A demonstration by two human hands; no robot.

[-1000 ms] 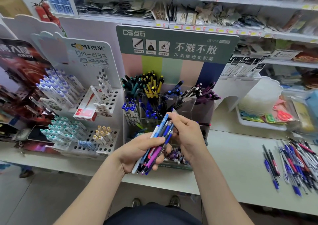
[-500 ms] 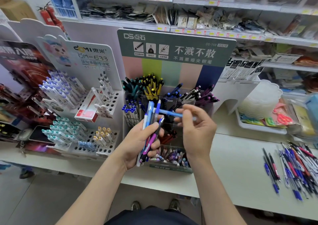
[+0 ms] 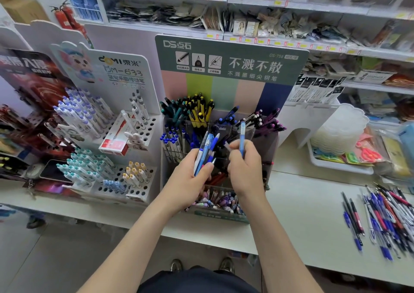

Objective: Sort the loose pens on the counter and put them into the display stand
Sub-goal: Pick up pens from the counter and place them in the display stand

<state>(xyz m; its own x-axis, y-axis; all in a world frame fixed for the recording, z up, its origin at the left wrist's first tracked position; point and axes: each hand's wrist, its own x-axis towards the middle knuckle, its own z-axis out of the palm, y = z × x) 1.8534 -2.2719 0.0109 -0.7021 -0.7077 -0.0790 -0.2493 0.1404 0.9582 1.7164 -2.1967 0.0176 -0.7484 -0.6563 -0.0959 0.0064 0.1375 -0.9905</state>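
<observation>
The long white tabletop (image 3: 302, 203) runs across the middle of the frame. At centre stands the green-headed display stand with clear plastic compartments (image 3: 224, 91), already full of dark, yellow and purple pens. A heap of loose blue, red and black pens (image 3: 385, 221) lies on the tabletop at the right edge. Both hands hover in front of the stand: the left hand (image 3: 188, 180) grips a bundle of blue and white pens (image 3: 207, 149), and the right hand (image 3: 246, 169) pinches one light-blue pen (image 3: 242, 136) upright over the middle compartments.
</observation>
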